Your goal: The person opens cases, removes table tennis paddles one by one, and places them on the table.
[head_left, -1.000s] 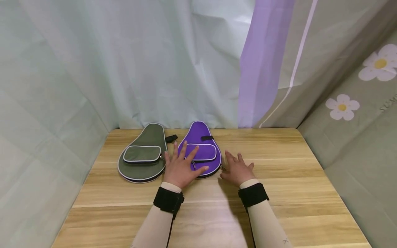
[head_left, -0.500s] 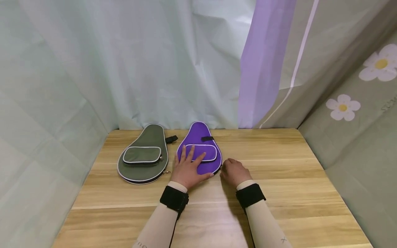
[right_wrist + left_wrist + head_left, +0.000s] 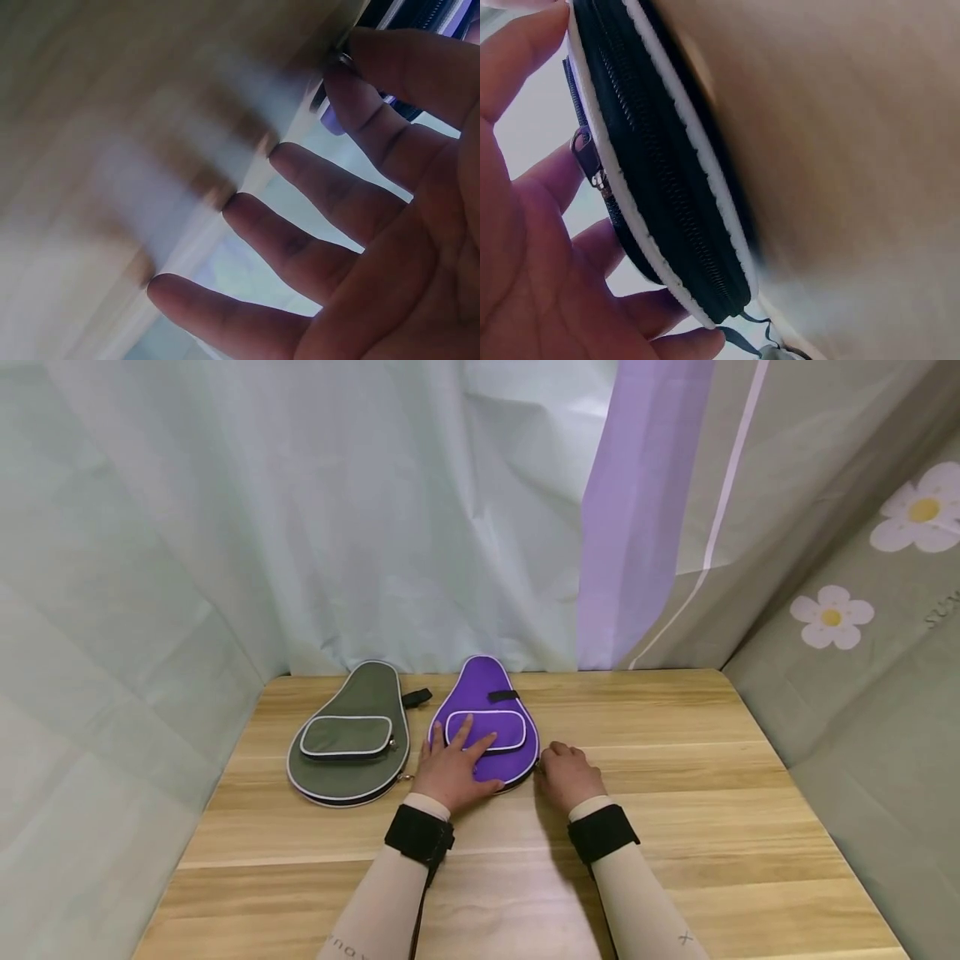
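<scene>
A purple paddle-shaped zip case point(image 3: 482, 678) lies flat on the table, its narrow end away from me. My left hand point(image 3: 448, 775) rests on its lower left with spread fingers, partly over the front pocket point(image 3: 497, 727). In the left wrist view, the main zipper point(image 3: 660, 165) runs along the case's side, its teeth together, and a pocket zipper pull point(image 3: 592, 161) hangs beside the fingers. At the case's lower right edge, my right hand point(image 3: 570, 778) pinches a small metal zipper pull point(image 3: 342, 58) between thumb and index finger. Those fingertips hide most of the pull.
An olive green case point(image 3: 375, 697) of the same shape lies left of the purple one, its black strap point(image 3: 417, 697) sticking out rightward. The wooden table point(image 3: 675, 760) ends at a hanging curtain point(image 3: 375, 527) behind, with more curtain on both sides.
My left hand has moved right and slightly down from between the two cases onto the purple one. The right hand's fingers have closed from spread to a pinch at the case's edge.
</scene>
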A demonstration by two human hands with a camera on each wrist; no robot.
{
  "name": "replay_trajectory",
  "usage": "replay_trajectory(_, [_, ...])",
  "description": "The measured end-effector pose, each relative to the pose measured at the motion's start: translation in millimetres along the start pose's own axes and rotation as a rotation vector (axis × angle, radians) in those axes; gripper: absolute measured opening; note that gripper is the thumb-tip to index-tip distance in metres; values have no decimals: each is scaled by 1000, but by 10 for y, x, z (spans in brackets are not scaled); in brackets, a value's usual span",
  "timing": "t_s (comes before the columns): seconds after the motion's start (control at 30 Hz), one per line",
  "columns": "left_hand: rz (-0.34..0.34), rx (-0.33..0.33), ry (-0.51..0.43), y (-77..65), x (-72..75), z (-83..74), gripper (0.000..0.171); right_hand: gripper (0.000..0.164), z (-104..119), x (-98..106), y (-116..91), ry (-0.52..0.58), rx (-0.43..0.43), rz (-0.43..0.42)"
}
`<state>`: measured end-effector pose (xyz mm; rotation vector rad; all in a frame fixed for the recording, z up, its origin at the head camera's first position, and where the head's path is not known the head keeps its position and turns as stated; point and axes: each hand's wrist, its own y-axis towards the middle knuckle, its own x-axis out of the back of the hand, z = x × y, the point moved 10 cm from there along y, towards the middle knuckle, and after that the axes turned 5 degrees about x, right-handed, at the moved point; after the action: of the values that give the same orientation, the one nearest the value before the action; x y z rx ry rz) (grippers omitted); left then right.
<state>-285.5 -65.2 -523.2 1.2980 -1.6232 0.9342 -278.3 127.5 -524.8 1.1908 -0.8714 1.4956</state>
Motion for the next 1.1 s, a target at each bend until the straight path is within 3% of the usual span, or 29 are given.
replay_trajectory(0.17, [33, -33, -46, 24, -36, 39, 88, 20, -81, -126, 47, 3, 9, -23])
replay_trajectory(0.3, [65, -61, -95, 109, -186, 198, 94, 26, -88, -125, 56, 19, 7, -1])
replay_trajectory(0.5, [76, -62, -48, 202, -320, 334, 98, 25, -158, -179, 92, 50, 18, 17])
replay_trajectory(0.73, [90, -19, -44, 197, -332, 330, 97, 26, -228, -283, 96, 90, 62, 16])
replay_trajectory(1.1, [63, -7, -16, 163, -277, 217, 96, 23, -199, -377, 28, 117, 80, 31])
